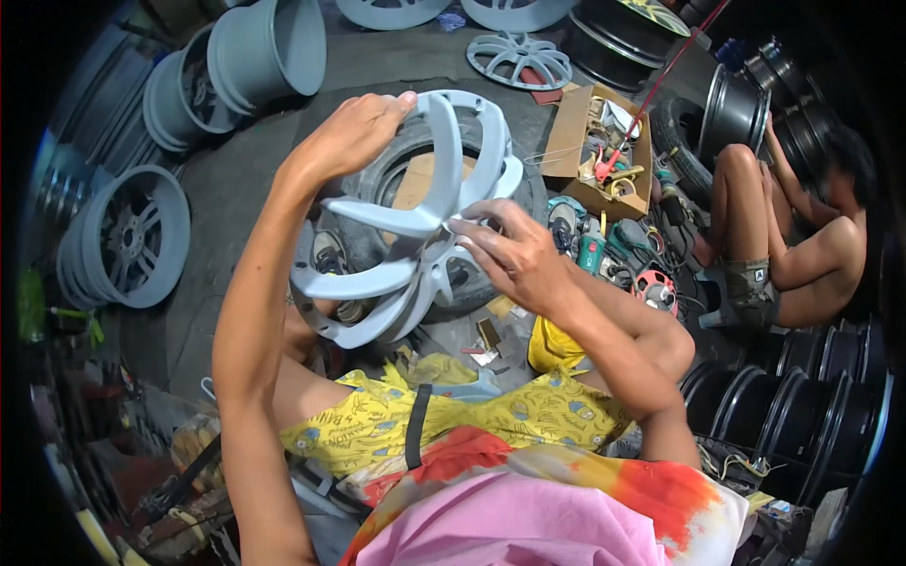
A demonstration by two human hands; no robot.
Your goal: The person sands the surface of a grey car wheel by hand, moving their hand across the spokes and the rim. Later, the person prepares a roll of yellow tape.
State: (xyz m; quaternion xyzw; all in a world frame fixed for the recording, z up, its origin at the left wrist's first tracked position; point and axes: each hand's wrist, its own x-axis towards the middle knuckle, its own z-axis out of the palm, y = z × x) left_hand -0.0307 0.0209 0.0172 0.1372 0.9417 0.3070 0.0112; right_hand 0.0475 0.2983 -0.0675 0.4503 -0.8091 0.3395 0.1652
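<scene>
A light-grey spoked wheel centre point(382, 281) is tilted up before me, above a tyre point(520, 180) lying flat on the floor. My left hand point(361, 131) grips its outer ring at the top, the thumb lying along the edge. At the hub, the bent fingers of my right hand point(520, 255) touch the surface near the spoke roots. Whether something thin lies under those fingertips is hidden. A piece of brown cardboard point(421, 184) shows through the spokes, inside the tyre.
An open cardboard box point(566, 141) of tools and tape stands at front right, beside a green power tool point(589, 251). Another spoked wheel centre point(520, 62) lies beyond. Grey wheel rims point(124, 240) stand at left. A person point(807, 240) sits at right beside black rims point(778, 410).
</scene>
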